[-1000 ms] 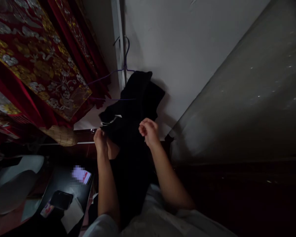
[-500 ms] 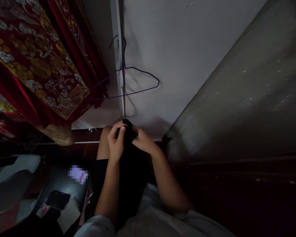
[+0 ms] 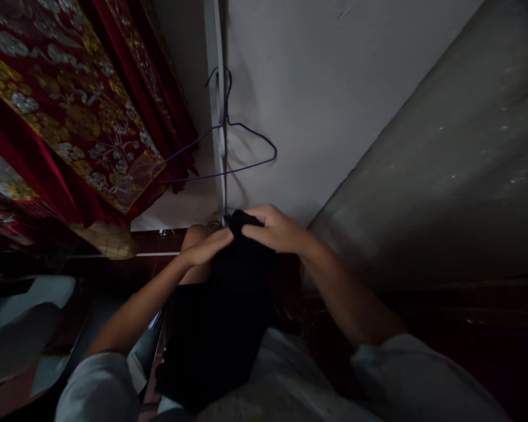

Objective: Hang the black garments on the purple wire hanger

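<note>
A piece of black cloth (image 3: 246, 258) hangs over my lap, its upper edge bunched at my fingers; the dark makes it hard to tell from the black clothing on my thighs. My right hand (image 3: 277, 227) is closed on that upper edge, thumb on the near side and fingers on the far side. On the other side, my left hand (image 3: 207, 247) pinches the cloth's left edge, its fingertips partly hidden. Just beyond my hands, a purple wire hanger (image 3: 250, 168) hangs from a narrow metal upright (image 3: 220, 105) against the wall, with nothing on it.
Red cloth with gold and silver embroidery (image 3: 83, 123) hangs at the left. A pale wall (image 3: 299, 88) stands ahead, with a grey shiny panel (image 3: 444, 176) slanting along the right. At lower left are a light-coloured seat (image 3: 48, 293) and a phone (image 3: 155, 319) partly behind my arm.
My hands have moved apart, the right one going right and up. More of the black cloth is spread out below them. My left forearm now covers most of the items at lower left.
</note>
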### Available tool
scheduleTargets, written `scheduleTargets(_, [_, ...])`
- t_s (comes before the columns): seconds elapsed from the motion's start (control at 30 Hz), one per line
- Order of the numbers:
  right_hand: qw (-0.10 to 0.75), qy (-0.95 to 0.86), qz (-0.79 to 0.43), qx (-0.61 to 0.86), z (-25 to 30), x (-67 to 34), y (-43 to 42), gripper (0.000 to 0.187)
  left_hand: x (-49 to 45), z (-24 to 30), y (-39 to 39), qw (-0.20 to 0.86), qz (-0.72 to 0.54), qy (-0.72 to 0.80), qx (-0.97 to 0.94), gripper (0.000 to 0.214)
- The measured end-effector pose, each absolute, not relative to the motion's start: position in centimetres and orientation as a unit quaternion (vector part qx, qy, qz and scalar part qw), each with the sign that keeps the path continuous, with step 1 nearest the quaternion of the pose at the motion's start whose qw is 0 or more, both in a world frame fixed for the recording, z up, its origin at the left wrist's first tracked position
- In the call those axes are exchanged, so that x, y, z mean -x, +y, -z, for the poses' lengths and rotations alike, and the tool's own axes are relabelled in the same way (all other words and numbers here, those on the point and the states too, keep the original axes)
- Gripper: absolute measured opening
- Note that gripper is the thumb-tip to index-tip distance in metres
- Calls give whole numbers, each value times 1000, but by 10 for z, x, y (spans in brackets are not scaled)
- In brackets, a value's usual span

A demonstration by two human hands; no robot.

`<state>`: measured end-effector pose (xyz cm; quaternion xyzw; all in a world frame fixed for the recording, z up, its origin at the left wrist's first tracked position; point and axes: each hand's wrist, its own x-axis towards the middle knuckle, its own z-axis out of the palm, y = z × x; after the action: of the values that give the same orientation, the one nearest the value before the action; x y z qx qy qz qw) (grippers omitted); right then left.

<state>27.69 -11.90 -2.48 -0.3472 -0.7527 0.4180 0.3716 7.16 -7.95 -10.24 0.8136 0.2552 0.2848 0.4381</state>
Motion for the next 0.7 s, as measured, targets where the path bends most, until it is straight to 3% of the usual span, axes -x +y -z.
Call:
scheduleTargets(0.07, [375, -783, -344, 359, 9, -289, -106, 16, -59, 110, -82, 415, -138, 240, -867, 46])
scheduleTargets(0.13, [432, -778, -263, 373, -1, -297, -84, 11, -45, 109, -83, 346, -39, 244, -905, 32])
scheduleTargets(0.2, [500, -732, -224, 404, 0, -300, -52, 25, -32, 98, -81, 247, 1, 287, -926, 23])
scheduleTargets(0.3, [552, -642, -232, 479, 20, -295, 2, 50, -15, 71, -72, 141, 60, 384, -911, 25])
scheduleTargets(0.37, [539, -619, -265, 506, 40, -288, 32, 49, -5, 56, -64, 105, 114, 448, -881, 34])
scheduleTargets(0.5, [415, -643, -364, 532, 71, -288, 55, 29, 20, 42, -48, 71, 187, 538, -819, 47])
scheduleTargets(0.6, [371, -667, -314, 564, 75, -307, 47, 18, 36, 38, -38, 68, 183, 566, -801, 45])
scheduleTargets(0.7, [388, -666, -217, 599, 63, -337, 35, 9, 36, 24, -32, 3, 109, 541, -834, 43])
